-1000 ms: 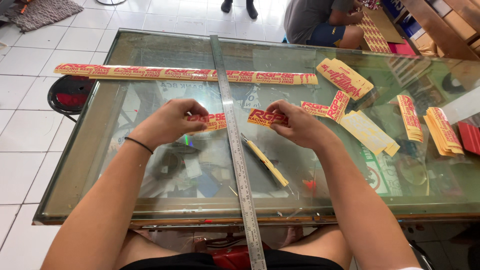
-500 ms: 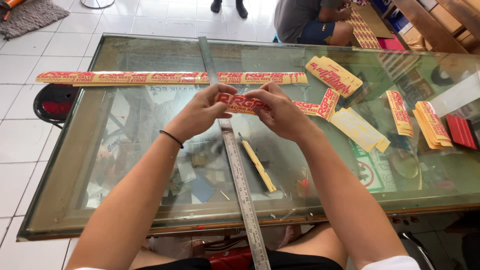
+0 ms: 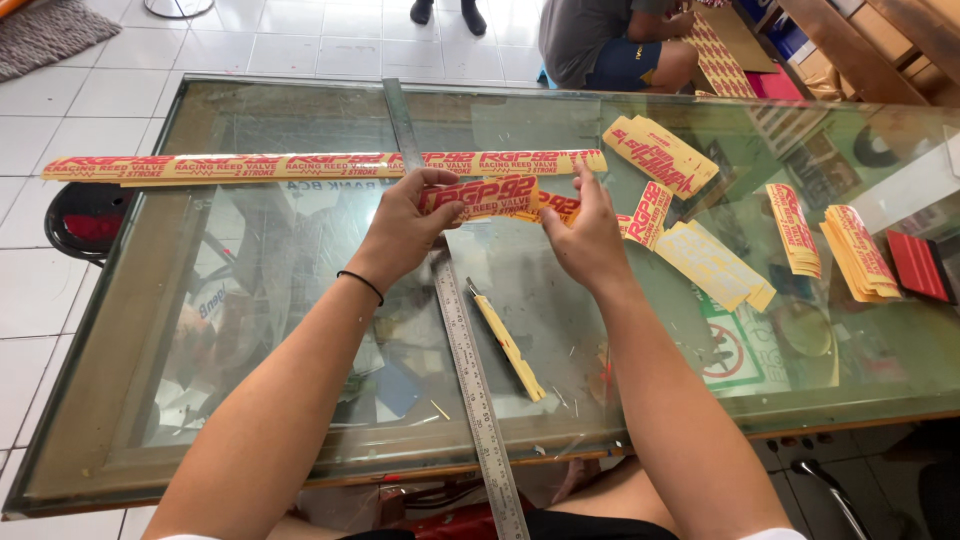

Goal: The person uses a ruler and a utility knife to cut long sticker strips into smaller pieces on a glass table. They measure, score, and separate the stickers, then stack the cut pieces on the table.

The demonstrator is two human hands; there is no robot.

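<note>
Left hand (image 3: 408, 225): fingers pinch the left end of a yellow sticker strip (image 3: 480, 197) with red lettering, lifted just above the glass table (image 3: 300, 290).
Right hand (image 3: 588, 235): fingers pinch the strip's right end, likely to keep it taut and flat.
Strip's place: table's 12 o'clock, over the steel ruler (image 3: 468, 350).
Long sticker band (image 3: 300, 165): 11 o'clock, flat.
Yellow cutter (image 3: 508, 345): centre, beside ruler.
Sticker stacks (image 3: 855, 250): 3 o'clock.

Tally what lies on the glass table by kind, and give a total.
Sticker piles and loose sheets, yellow and red: 6, first at
Long sticker strip: 1
Steel ruler: 1
Yellow cutter knife: 1
Red flat pad: 1
Total: 10
</note>
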